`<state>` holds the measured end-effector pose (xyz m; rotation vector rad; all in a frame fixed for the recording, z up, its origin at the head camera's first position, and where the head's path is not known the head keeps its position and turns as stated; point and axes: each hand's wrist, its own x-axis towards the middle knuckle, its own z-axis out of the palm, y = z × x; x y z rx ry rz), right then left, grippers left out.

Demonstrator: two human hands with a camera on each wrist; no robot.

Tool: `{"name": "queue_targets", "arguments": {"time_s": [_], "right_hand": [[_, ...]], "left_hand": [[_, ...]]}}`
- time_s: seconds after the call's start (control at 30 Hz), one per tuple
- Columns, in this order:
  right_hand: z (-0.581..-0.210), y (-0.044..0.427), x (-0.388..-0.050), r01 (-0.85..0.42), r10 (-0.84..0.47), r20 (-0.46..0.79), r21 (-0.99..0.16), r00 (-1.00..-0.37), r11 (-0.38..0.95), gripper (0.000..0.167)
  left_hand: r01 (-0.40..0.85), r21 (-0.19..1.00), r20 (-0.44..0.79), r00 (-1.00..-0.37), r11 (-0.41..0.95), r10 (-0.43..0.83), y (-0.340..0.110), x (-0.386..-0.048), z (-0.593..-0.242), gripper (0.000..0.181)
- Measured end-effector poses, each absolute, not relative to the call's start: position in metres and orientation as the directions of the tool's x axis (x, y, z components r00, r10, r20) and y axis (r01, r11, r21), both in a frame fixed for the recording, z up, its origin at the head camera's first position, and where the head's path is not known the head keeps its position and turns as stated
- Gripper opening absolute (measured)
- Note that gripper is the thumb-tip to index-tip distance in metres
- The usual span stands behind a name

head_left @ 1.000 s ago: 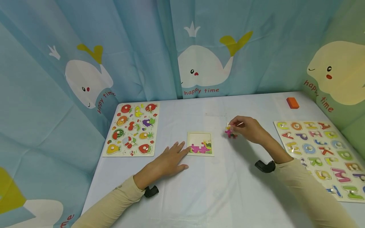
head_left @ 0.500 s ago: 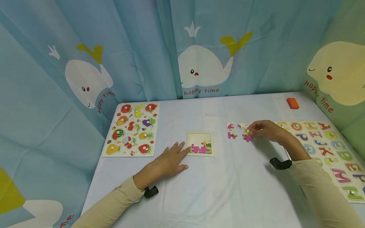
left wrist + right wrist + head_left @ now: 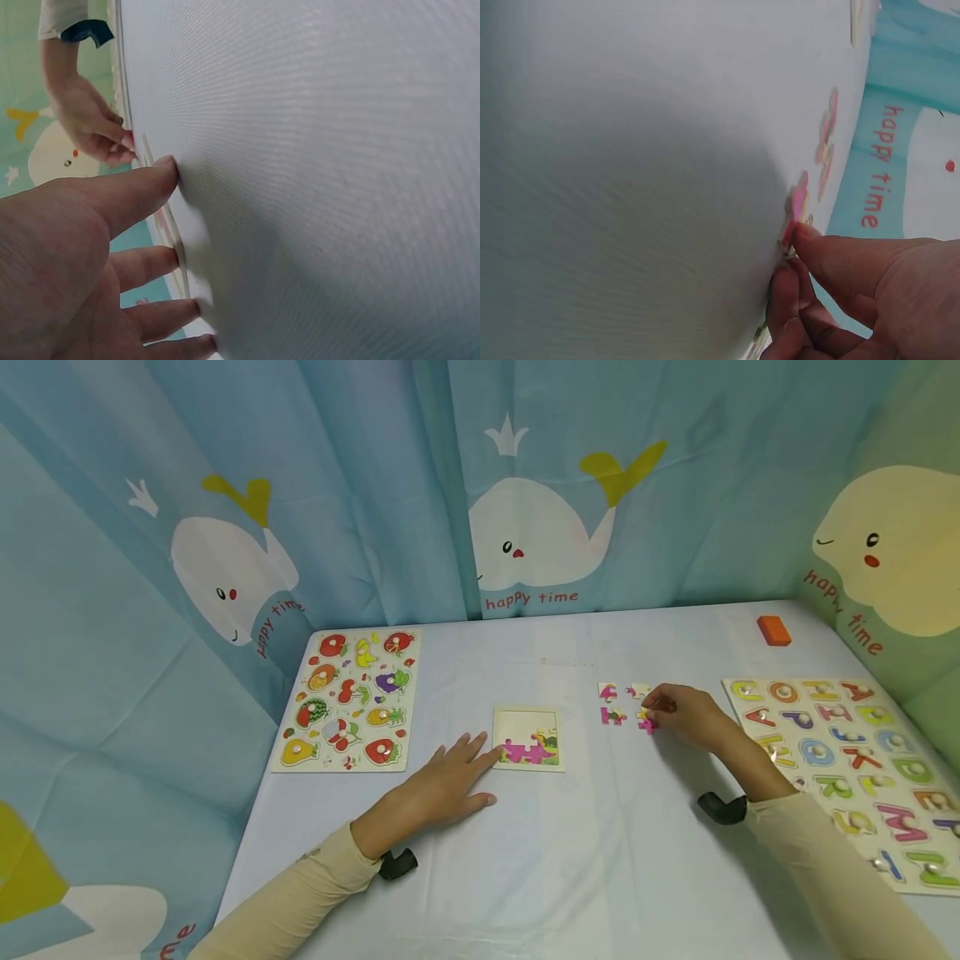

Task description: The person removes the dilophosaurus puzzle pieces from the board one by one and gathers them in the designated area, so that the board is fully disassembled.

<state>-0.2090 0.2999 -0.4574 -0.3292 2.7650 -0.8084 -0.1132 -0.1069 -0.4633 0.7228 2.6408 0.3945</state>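
My left hand [image 3: 438,787] lies spread on the table, its index fingertip touching the left edge of a small square puzzle tray [image 3: 516,723]. Joined pink and green pieces [image 3: 534,751] fill the tray's lower part and right side. To the right, my right hand [image 3: 692,718] pinches a pink and yellow jigsaw piece [image 3: 799,201] between thumb and fingers, at table level. Three loose pieces are close by: a pink and white one [image 3: 607,692], a pink and green one [image 3: 612,717], and a pale one [image 3: 637,691] partly behind the fingers.
A fruit peg board [image 3: 352,702] lies at the left of the table. An alphabet peg board [image 3: 847,777] lies at the right, partly behind the right forearm. An orange block [image 3: 773,631] sits near the back right corner. A whale-print curtain [image 3: 420,485] hangs behind.
My right hand moved right from the left-hand loose pieces to the pink and yellow piece, then slightly back left. The pieces it covered now show. My left hand stayed still.
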Motion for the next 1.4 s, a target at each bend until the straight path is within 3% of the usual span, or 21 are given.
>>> {"name": "queue_targets", "arguments": {"time_s": [0.33,0.53,0.8,1.13,1.4], "right_hand": [[-0.449,0.277,-0.203,-0.176,-0.268,-0.102,-0.530,-0.958,0.829,0.025],[-0.442,0.228,-0.192,-0.285,-0.373,-0.048,-0.559,-0.927,0.779,0.023],[-0.458,0.177,-0.175,-0.367,-0.467,-0.035,-0.569,-0.884,0.736,0.032],[-0.463,0.166,-0.171,-0.404,-0.491,-0.051,-0.498,-0.870,0.767,0.025],[-0.463,0.165,-0.172,-0.369,-0.484,-0.058,-0.569,-0.873,0.734,0.028]], "left_hand": [[0.422,0.354,-0.291,-0.798,0.835,0.527,-0.106,-0.113,-0.462,0.073],[0.425,0.351,-0.293,-0.797,0.834,0.529,-0.106,-0.113,-0.462,0.073],[0.426,0.353,-0.290,-0.797,0.833,0.530,-0.106,-0.113,-0.463,0.072],[0.427,0.349,-0.289,-0.798,0.834,0.529,-0.106,-0.113,-0.464,0.073],[0.423,0.355,-0.291,-0.798,0.834,0.529,-0.106,-0.114,-0.463,0.073]]}}
